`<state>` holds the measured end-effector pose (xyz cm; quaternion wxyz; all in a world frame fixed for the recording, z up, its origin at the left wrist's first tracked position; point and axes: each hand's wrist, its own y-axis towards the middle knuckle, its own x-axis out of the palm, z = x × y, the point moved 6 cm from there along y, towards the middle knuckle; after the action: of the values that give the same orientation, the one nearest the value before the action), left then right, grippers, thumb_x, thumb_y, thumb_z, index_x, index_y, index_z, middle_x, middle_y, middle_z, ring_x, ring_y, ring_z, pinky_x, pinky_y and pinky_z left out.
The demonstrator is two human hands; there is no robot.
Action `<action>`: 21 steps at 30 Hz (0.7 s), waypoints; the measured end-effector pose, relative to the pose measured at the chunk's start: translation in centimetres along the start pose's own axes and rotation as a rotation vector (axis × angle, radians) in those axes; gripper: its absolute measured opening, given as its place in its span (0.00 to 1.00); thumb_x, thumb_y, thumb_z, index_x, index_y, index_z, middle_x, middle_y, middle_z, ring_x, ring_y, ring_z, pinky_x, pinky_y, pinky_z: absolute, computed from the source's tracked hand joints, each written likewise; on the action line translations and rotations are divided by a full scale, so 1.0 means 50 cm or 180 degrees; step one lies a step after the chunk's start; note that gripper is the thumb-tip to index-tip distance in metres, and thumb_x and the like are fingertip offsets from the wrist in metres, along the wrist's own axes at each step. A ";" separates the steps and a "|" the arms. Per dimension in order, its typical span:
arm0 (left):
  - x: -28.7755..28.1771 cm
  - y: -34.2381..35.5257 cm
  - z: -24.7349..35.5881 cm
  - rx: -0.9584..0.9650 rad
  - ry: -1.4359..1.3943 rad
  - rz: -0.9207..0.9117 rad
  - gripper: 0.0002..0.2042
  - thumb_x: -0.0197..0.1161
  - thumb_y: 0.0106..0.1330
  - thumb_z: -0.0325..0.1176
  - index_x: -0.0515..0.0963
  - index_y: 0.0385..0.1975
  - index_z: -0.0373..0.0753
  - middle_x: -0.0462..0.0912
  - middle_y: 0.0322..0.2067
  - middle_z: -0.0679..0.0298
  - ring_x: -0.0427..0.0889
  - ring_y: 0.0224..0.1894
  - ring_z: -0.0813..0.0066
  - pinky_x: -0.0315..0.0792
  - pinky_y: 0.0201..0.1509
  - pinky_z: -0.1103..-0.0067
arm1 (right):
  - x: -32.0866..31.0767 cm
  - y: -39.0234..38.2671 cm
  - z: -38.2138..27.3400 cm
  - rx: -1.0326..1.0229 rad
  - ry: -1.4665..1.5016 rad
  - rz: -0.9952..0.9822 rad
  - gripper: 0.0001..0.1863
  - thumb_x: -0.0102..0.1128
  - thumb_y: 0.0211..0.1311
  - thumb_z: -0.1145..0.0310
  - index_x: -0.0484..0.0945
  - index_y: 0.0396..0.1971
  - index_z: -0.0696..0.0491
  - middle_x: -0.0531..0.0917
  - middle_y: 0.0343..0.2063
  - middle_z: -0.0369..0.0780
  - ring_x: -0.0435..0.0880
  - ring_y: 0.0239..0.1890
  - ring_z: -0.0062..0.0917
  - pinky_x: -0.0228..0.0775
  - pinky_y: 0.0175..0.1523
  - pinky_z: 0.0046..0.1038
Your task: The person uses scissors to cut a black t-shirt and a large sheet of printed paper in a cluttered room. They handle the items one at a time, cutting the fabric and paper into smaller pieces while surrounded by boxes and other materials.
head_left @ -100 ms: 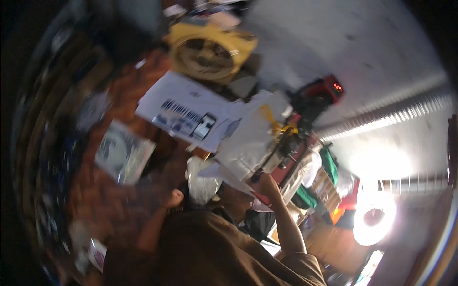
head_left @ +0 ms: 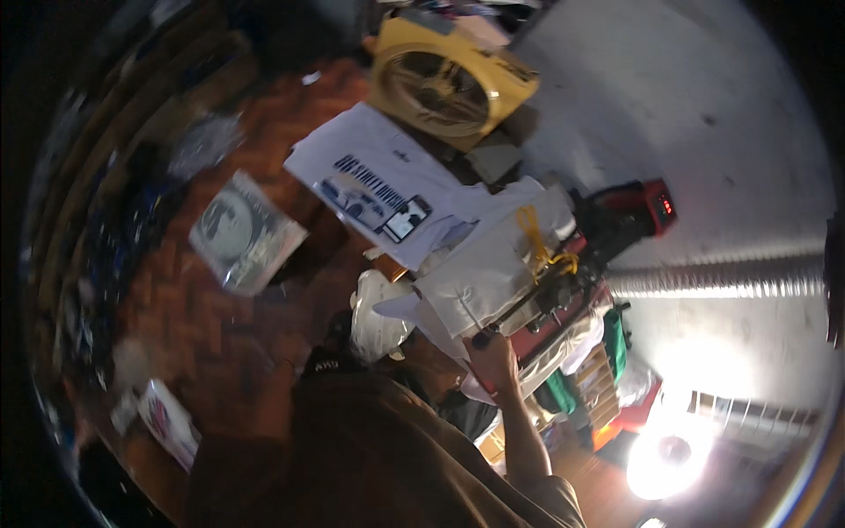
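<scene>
My right hand [head_left: 495, 363] is closed around the dark end of a long lever handle [head_left: 482, 339]. The handle belongs to a red and black heat-press-like machine [head_left: 607, 231] with a glowing red display. Pale cloth [head_left: 484, 277] drapes beside the lever, with a yellow cord [head_left: 532, 236] over it. Left of the cloth lies a white printed T-shirt [head_left: 387, 145], a phone [head_left: 407, 218] resting on it. My left hand [head_left: 280, 374] hangs low over the floor in shadow, too blurred to show its fingers. Nearest to it is a whitish plastic bag [head_left: 374, 308].
A yellow box fan [head_left: 444, 88] stands beyond the shirt. On the brown herringbone floor [head_left: 229, 334] are a flat clear-wrapped package [head_left: 242, 233] and a white packet [head_left: 167, 422]. Cluttered shelving [head_left: 132, 132] lines the left side. A bright ring light [head_left: 673, 451] glows at lower right.
My view has turned, so the fan, shirt and machine sit farther right in the picture. My left hand has shifted left from beside the plastic bag. My right hand keeps its hold on the lever.
</scene>
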<state>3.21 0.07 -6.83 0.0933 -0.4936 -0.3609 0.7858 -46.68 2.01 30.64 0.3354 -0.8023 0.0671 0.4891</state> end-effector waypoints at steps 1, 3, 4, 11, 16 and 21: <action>-0.022 -0.002 -0.077 -0.0447 -0.0799 0.1005 0.18 0.53 0.67 0.38 0.79 0.50 0.33 0.87 0.37 0.49 0.87 0.42 0.55 0.78 0.47 0.63 | 0.024 0.022 -0.010 0.0023 0.0043 -0.0040 0.25 0.65 0.54 0.46 0.85 0.36 0.56 0.86 0.30 0.53 0.87 0.37 0.47 0.79 0.43 0.43; -0.036 -0.105 -0.109 -0.0417 -0.1047 0.0177 0.18 0.53 0.67 0.39 0.79 0.49 0.33 0.87 0.37 0.50 0.87 0.43 0.55 0.78 0.46 0.61 | 0.030 -0.001 -0.037 -0.0110 0.0003 -0.0015 0.25 0.65 0.54 0.46 0.85 0.34 0.56 0.86 0.30 0.52 0.87 0.36 0.47 0.80 0.42 0.43; -0.062 -0.139 -0.092 -0.0310 -0.1158 -0.0217 0.18 0.54 0.67 0.40 0.79 0.49 0.33 0.87 0.37 0.51 0.87 0.43 0.55 0.78 0.45 0.61 | 0.039 -0.003 -0.041 -0.0116 -0.0030 -0.0036 0.25 0.65 0.54 0.46 0.86 0.34 0.55 0.86 0.30 0.52 0.87 0.36 0.47 0.81 0.42 0.43; 0.208 -0.176 -0.085 -0.0263 -0.1034 0.0027 0.20 0.54 0.68 0.46 0.81 0.47 0.38 0.86 0.42 0.50 0.84 0.45 0.50 0.75 0.49 0.62 | 0.024 0.014 -0.034 -0.0278 -0.0108 -0.0107 0.29 0.65 0.53 0.41 0.86 0.37 0.55 0.86 0.32 0.53 0.87 0.36 0.48 0.81 0.43 0.44; 0.061 -0.187 0.078 -0.0255 -0.1599 -0.0098 0.21 0.58 0.66 0.49 0.83 0.47 0.39 0.85 0.43 0.49 0.83 0.48 0.51 0.73 0.53 0.66 | 0.027 0.021 -0.012 0.0084 -0.0232 -0.0094 0.29 0.66 0.52 0.41 0.87 0.36 0.56 0.86 0.31 0.53 0.87 0.37 0.48 0.81 0.44 0.43; 0.046 -0.133 0.077 0.0025 -0.1380 -0.0373 0.21 0.58 0.66 0.50 0.83 0.45 0.38 0.86 0.40 0.51 0.84 0.46 0.57 0.73 0.51 0.67 | 0.019 0.001 -0.048 0.0180 -0.0272 0.0359 0.20 0.69 0.53 0.49 0.85 0.27 0.54 0.86 0.23 0.46 0.88 0.31 0.43 0.80 0.39 0.40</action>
<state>-2.57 4.22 -3.12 0.0609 -0.2909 -0.3976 0.8681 -44.46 0.73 30.54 0.3324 -0.7659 0.1117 0.5389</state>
